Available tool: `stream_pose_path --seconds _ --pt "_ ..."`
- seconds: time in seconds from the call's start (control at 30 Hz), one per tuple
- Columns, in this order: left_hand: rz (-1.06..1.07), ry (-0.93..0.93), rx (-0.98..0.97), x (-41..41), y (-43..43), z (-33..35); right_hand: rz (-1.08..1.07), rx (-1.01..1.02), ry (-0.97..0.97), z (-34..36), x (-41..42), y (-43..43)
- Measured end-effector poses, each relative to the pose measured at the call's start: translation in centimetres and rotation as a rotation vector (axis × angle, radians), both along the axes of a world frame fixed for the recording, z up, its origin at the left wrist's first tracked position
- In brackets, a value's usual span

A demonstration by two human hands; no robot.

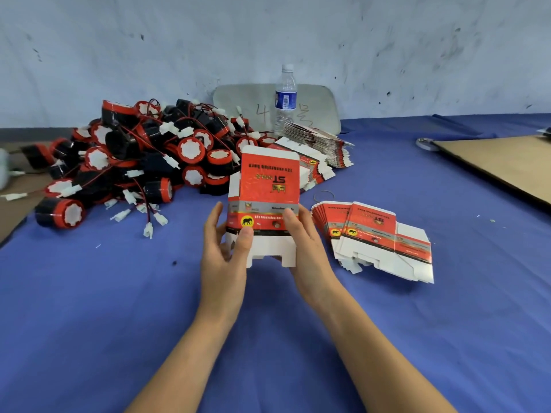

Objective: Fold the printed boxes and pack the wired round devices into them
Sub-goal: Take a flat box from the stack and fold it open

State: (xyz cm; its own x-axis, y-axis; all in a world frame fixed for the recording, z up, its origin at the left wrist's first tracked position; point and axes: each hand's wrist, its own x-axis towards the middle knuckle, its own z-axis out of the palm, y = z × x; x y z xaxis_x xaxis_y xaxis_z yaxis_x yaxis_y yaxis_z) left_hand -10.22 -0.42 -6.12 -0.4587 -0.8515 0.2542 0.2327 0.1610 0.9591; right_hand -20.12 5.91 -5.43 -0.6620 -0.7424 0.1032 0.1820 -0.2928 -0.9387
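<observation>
My left grip [223,248] and right grip [302,242] both clamp half-opened box [264,201], upright above desk [119,293]. I think: square sides first, then tuck bottom flaps [269,248]; press gently, card creases easily. Devices [143,162] lie in pile, far left.

Glossy printed card box [268,186], matt blue cloth [387,338], clear plastic bottle [285,99]
</observation>
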Motion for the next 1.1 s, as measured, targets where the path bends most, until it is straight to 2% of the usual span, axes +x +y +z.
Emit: stream_pose_path --seconds 0.13,0.3,0.37,0.43,0.47,0.57,0.67,0.73,0.8,0.93,1.03,1.1 --pt "0.013 -0.006 0.059 0.0 -0.8 -0.1 0.081 0.069 0.014 0.6 -0.3 0.2" --pt "-0.097 0.132 0.338 0.6 -2.3 0.5 0.1 0.043 0.106 0.8 -2.1 1.1" --pt "-0.145 0.169 0.38 1.0 -2.6 0.7 0.049 0.059 0.352 0.7 -2.2 1.7" --pt "-0.18 0.135 0.377 1.3 -2.7 1.0 -0.011 0.137 0.665 0.4 -1.9 1.7" --pt "-0.192 0.108 0.361 1.4 -2.8 1.1 -0.029 0.178 0.758 0.2 -1.8 1.6" --pt "-0.154 0.035 0.247 1.9 -3.4 1.2 -0.063 0.226 0.868 0.3 -1.5 1.4" --pt "-0.121 0.034 0.177 2.1 -4.0 1.0 0.031 0.233 0.938 0.3 -1.6 1.5" --pt "-0.131 0.043 0.147 2.1 -3.9 0.9 0.071 0.319 1.07 0.2 -1.3 1.4" --pt "-0.126 0.062 0.127 2.0 -3.9 0.9 0.021 0.395 1.184 0.0 -1.3 1.5" --pt "-0.129 0.171 0.127 1.7 -3.6 0.9 0.008 0.325 1.056 0.2 -1.5 1.6" --pt "-0.15 0.155 0.076 1.2 -2.9 0.5 0.049 0.286 0.942 0.1 -1.1 1.3" --pt "-0.145 0.076 -0.004 1.0 -2.5 0.1 0.043 0.277 0.914 0.1 -0.9 1.0"
